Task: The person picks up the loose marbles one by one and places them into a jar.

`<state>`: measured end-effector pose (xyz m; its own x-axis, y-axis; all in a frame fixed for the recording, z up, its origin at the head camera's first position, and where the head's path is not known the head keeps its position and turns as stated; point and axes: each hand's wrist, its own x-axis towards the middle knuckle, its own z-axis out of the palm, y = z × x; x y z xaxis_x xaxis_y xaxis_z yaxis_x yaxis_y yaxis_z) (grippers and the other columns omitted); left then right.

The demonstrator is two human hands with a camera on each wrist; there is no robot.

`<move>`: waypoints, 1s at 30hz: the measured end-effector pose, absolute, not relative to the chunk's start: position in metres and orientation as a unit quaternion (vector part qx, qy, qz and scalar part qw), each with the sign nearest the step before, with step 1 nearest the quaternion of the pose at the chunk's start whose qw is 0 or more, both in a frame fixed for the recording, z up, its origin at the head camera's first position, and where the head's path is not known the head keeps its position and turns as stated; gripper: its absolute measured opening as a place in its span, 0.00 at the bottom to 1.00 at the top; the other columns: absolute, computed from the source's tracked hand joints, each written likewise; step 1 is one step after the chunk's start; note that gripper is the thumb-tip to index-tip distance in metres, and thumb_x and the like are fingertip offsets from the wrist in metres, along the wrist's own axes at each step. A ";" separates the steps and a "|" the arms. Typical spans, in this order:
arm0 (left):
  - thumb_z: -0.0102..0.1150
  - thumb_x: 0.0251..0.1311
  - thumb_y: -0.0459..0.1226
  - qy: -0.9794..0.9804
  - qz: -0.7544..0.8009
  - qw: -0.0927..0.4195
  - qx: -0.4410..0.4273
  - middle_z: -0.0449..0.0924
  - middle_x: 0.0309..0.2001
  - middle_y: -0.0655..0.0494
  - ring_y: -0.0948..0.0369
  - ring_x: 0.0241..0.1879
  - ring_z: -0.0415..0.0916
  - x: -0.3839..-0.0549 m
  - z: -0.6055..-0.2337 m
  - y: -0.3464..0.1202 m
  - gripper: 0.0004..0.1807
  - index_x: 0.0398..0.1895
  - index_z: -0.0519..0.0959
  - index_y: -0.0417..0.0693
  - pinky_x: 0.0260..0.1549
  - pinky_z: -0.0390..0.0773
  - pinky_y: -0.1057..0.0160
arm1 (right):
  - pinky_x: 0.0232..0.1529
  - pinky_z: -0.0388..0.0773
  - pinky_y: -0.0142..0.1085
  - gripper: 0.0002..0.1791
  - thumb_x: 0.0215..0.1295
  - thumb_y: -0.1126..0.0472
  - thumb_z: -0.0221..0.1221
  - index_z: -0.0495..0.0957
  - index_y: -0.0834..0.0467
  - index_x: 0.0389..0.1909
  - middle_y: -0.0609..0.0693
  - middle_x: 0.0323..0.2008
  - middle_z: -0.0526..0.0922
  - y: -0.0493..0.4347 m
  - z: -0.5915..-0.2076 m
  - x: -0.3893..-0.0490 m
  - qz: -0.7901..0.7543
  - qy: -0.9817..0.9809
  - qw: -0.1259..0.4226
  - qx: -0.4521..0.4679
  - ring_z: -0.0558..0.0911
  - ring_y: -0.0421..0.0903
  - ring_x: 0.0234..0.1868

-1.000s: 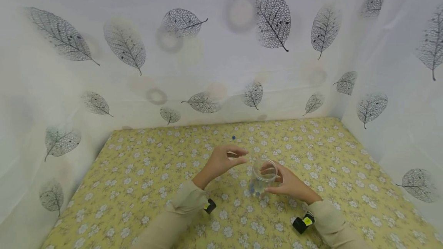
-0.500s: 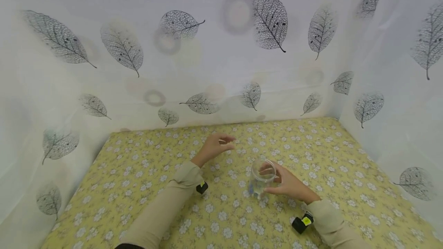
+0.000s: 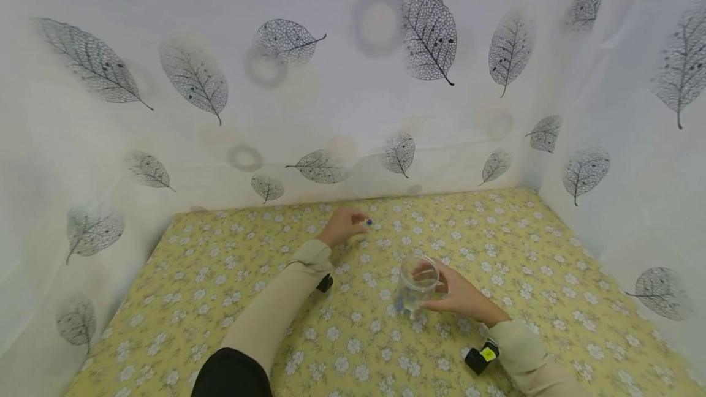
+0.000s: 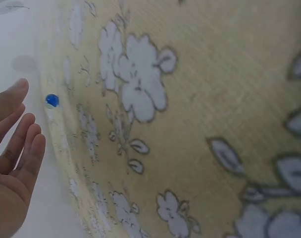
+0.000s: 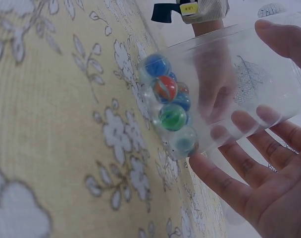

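Observation:
A single blue marble (image 3: 369, 222) lies on the floral cloth toward the far edge. My left hand (image 3: 344, 225) is beside it, fingers extended and thumb apart. In the left wrist view the marble (image 4: 52, 100) sits a little beyond the fingertips (image 4: 38, 141), with nothing held. My right hand (image 3: 458, 293) grips a clear plastic cup (image 3: 417, 287) standing on the cloth. Thumb and fingers wrap its side in the right wrist view. Several marbles lie at the cup's bottom, among them a blue marble (image 5: 157, 65), a red-orange marble (image 5: 165, 88) and a green marble (image 5: 172, 117).
A yellow floral cloth (image 3: 220, 274) covers the table. White leaf-printed curtains (image 3: 342, 97) hang behind it and along both sides. Black wrist devices, such as the right one (image 3: 482, 356), hang under the sleeves. A dark rounded shape (image 3: 231, 375) covers the left elbow.
My left hand has moved away from the cup, forward and to the left, to the lone blue marble. The right hand and cup have stayed in place.

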<state>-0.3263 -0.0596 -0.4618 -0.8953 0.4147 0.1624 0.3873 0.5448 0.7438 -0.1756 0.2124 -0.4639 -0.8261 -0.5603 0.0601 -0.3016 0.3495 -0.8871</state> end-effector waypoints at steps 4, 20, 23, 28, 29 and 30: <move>0.66 0.54 0.36 0.892 0.391 0.018 0.227 0.82 0.49 0.47 0.52 0.49 0.78 -0.344 -0.477 -0.056 0.18 0.49 0.81 0.42 0.50 0.78 0.57 | 0.54 0.76 0.47 0.33 0.61 0.62 0.62 0.60 0.64 0.64 0.64 0.59 0.69 0.214 -0.464 -0.176 -0.508 0.810 0.133 -0.263 0.69 0.64 0.60; 0.68 0.50 0.32 0.916 0.339 0.018 0.213 0.83 0.44 0.45 0.52 0.45 0.80 -0.356 -0.476 -0.036 0.17 0.45 0.82 0.39 0.44 0.80 0.59 | 0.52 0.76 0.32 0.34 0.60 0.63 0.63 0.59 0.63 0.64 0.64 0.60 0.68 0.213 -0.466 -0.176 -0.513 0.804 0.133 -0.269 0.69 0.65 0.60; 0.67 0.51 0.32 0.919 0.334 0.012 0.209 0.84 0.43 0.45 0.52 0.44 0.80 -0.355 -0.476 -0.036 0.14 0.44 0.83 0.40 0.43 0.81 0.59 | 0.52 0.76 0.32 0.34 0.60 0.63 0.63 0.60 0.63 0.64 0.64 0.59 0.68 0.213 -0.466 -0.176 -0.514 0.804 0.133 -0.270 0.69 0.65 0.60; 0.67 0.50 0.29 0.919 0.331 -0.001 0.214 0.85 0.41 0.45 0.51 0.43 0.81 -0.355 -0.478 -0.035 0.12 0.40 0.85 0.40 0.42 0.82 0.58 | 0.52 0.76 0.31 0.34 0.60 0.62 0.63 0.60 0.63 0.64 0.64 0.59 0.69 0.213 -0.465 -0.176 -0.511 0.806 0.129 -0.270 0.69 0.65 0.60; 0.67 0.50 0.29 0.918 0.331 -0.004 0.216 0.85 0.41 0.44 0.51 0.42 0.82 -0.355 -0.477 -0.034 0.11 0.39 0.85 0.40 0.42 0.82 0.58 | 0.52 0.76 0.31 0.34 0.60 0.62 0.63 0.60 0.63 0.64 0.64 0.59 0.69 0.213 -0.465 -0.176 -0.510 0.806 0.128 -0.270 0.69 0.64 0.60; 0.67 0.50 0.28 0.918 0.332 -0.005 0.218 0.85 0.40 0.44 0.51 0.42 0.82 -0.355 -0.478 -0.034 0.11 0.39 0.85 0.39 0.42 0.82 0.58 | 0.52 0.76 0.31 0.34 0.60 0.62 0.63 0.60 0.63 0.64 0.64 0.59 0.69 0.214 -0.466 -0.176 -0.510 0.807 0.128 -0.270 0.69 0.64 0.60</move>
